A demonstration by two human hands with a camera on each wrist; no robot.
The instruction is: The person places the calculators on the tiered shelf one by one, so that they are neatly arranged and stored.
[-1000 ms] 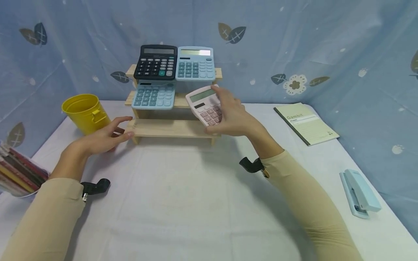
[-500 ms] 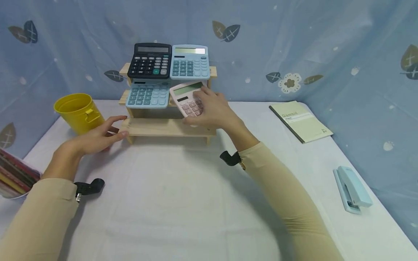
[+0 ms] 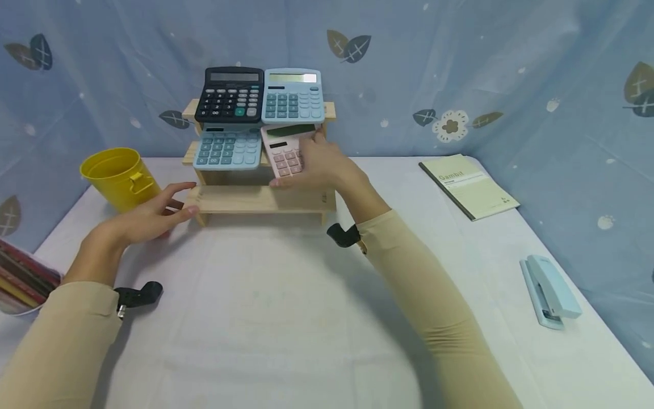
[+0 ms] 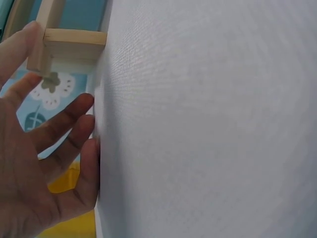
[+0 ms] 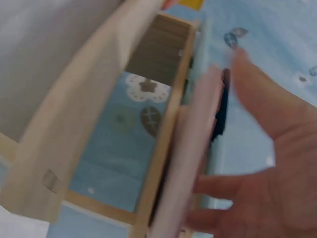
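My right hand [image 3: 327, 162] grips a pink calculator [image 3: 283, 153] at the middle tier of a wooden stepped stand [image 3: 260, 199]. Its screen end lies just below the top tier. In the right wrist view the pink calculator [image 5: 185, 153] is blurred and almost edge-on, with fingers against it. A light blue calculator [image 3: 228, 149] rests to its left on the same tier. Above stand a black calculator [image 3: 230, 95] and another light blue calculator [image 3: 293, 96]. My left hand [image 3: 145, 218] pinches the left end of the bottom board between thumb and forefinger; the other fingers [image 4: 64, 124] hold nothing.
A yellow bucket [image 3: 120, 179] stands behind my left hand. At the left edge is a holder of pencils [image 3: 22, 278]. A notebook [image 3: 467, 184] and a light blue stapler [image 3: 549, 292] lie to the right on the white tablecloth [image 3: 245, 318].
My right hand has moved left with the pink calculator, bringing it from the stand's right side to beside the blue one, and it is less tilted. The left hand stays on the stand.
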